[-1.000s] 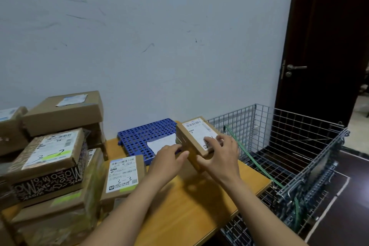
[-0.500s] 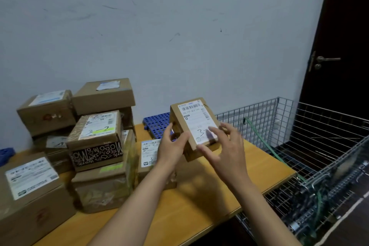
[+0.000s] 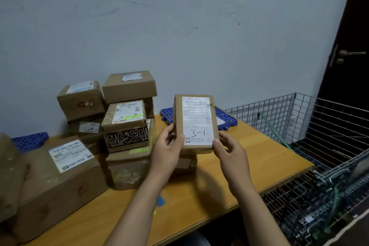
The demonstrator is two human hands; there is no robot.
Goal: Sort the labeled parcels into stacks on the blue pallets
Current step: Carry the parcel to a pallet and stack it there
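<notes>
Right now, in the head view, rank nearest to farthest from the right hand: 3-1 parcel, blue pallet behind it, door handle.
1. 3-1 parcel: held in the right hand.
2. blue pallet: just behind the parcel.
3. door handle: far upper right.

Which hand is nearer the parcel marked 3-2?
Left. The left hand sits just right of the 3-2 parcel; the right hand lies farther right, beyond the held parcel.

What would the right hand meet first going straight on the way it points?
The brown cardboard parcel marked 3-1, which the right hand grips; behind that probably the blue perforated plastic pallet, depth unclear.
</notes>
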